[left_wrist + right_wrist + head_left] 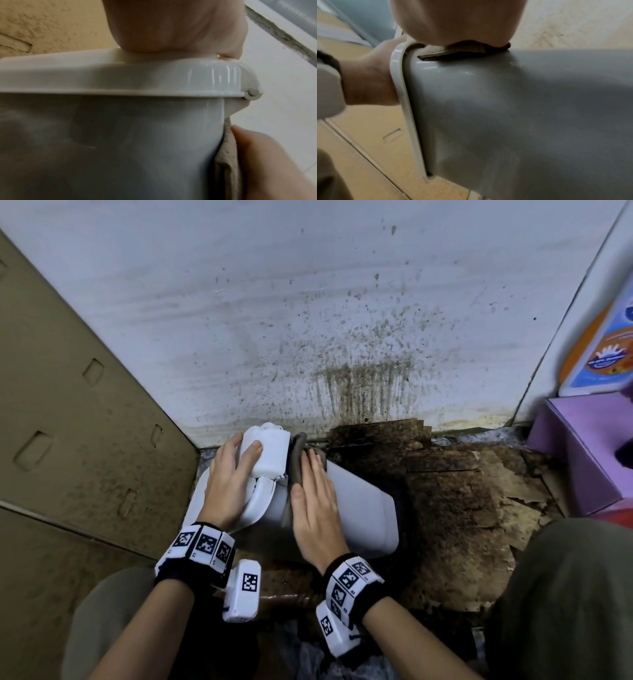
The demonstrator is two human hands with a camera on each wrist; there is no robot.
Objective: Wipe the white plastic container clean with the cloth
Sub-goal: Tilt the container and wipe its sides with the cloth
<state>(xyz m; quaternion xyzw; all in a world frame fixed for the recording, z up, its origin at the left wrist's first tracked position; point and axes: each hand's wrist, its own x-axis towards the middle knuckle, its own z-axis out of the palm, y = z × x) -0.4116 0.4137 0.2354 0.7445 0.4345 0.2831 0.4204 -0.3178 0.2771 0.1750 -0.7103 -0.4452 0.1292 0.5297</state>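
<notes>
The white plastic container (356, 508) lies on its side at the lower centre of the head view, on a floor covered in stained, torn cardboard (455, 491), close to the spattered wall (308, 302). Its lid end (263, 453) points toward the upper left of the frame.

The left hand (233, 481) is laid over the lid end, fingers fairly straight and spread, thumb out of sight, so I cannot tell whether it hooks round anything. The right hand (317, 501) lies flat, fingers together, pressing the brown cloth (296, 460) onto the container's side just beside the lid rim; in the right wrist view the cloth (462, 52) is squashed between palm and plastic.

My guess is that the container is light and probably empty, with thin, stiff walls that may flex a little under a firm push. The surface looks glossy (214, 79), perhaps damp, so it should be slippery and inclined to roll or skid. The lid rim (399, 75) and the moulded top seem the surest places to hold, since the smooth body offers no purchase. The cloth is soft and limp, and should follow the curve.
</notes>
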